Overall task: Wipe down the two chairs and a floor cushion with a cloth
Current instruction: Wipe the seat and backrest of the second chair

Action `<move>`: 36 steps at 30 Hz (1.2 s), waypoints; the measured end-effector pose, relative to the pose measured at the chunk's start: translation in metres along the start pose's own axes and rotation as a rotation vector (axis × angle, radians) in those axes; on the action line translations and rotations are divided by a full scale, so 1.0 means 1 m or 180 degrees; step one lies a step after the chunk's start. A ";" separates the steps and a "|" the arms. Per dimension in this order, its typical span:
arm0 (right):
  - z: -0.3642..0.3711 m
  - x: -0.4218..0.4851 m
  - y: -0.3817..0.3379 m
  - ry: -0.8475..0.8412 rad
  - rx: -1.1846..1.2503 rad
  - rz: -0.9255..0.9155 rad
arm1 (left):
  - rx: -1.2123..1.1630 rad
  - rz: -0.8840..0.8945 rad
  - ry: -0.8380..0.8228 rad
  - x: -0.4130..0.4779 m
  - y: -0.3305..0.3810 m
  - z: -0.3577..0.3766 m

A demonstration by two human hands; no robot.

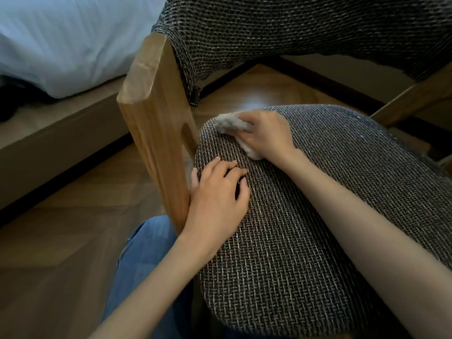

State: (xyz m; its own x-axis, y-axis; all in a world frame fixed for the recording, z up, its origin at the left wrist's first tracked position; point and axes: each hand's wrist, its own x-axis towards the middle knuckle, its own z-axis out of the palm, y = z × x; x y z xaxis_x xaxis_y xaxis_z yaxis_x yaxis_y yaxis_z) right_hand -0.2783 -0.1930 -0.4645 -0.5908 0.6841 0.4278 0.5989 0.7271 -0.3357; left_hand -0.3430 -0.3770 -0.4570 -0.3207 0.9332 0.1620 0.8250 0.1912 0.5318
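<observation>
Left hand (217,192): nearest item on my feed. The fingers lie loosely on the left edge of the seat (305,228), the thumb is at the seat's side, and it holds nothing. I judge it is steadying the chair (156,143).

Right hand (265,134): further up the seat. The fingers are curled over a bunched pale cloth (228,122) and press it to the weave near the rear left corner.

Cloth, position: under the right hand, showing past its fingertips and below its palm; apart from the left hand.

Backrest (293,33): same dark weave, neither hand on it.

Progress, my estimate: one chair is in work and its seat is being wiped. Nothing shows which areas are finished. The second chair and the floor cushion are not in view, so I count both as outstanding.

Beyond: wood floor (61,228); a bed (61,40) with white bedding at far left.
</observation>
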 end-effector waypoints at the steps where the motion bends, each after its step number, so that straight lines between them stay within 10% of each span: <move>1: -0.005 -0.002 0.012 0.0066 -0.0188 0.0218 | -0.0010 0.0005 -0.0021 -0.001 0.000 0.000; 7: -0.031 0.003 0.073 0.0246 -0.0677 0.1636 | -0.0078 0.0025 -0.0013 -0.002 0.000 -0.001; 15: -0.011 -0.021 -0.005 -0.0077 -0.0091 0.0299 | -0.0016 0.0071 -0.0059 -0.004 0.000 -0.002; 22: -0.029 0.002 0.061 0.0153 -0.0606 0.1491 | -0.0250 0.0358 -0.0228 -0.022 -0.003 -0.007; 30: 0.001 0.017 -0.012 -0.0463 0.0329 0.0213 | -0.0296 0.0557 -0.0209 -0.028 -0.005 -0.008; 36: -0.028 -0.011 0.045 0.0009 -0.0471 0.1286 | -0.0388 0.0631 -0.0153 -0.033 -0.007 -0.009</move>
State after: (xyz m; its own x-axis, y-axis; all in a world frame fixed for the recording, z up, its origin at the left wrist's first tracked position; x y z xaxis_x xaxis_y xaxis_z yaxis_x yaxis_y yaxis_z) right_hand -0.2295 -0.1695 -0.4610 -0.2915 0.9119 0.2889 0.8531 0.3845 -0.3527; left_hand -0.3424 -0.4116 -0.4588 -0.1331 0.9629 0.2349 0.8063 -0.0326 0.5906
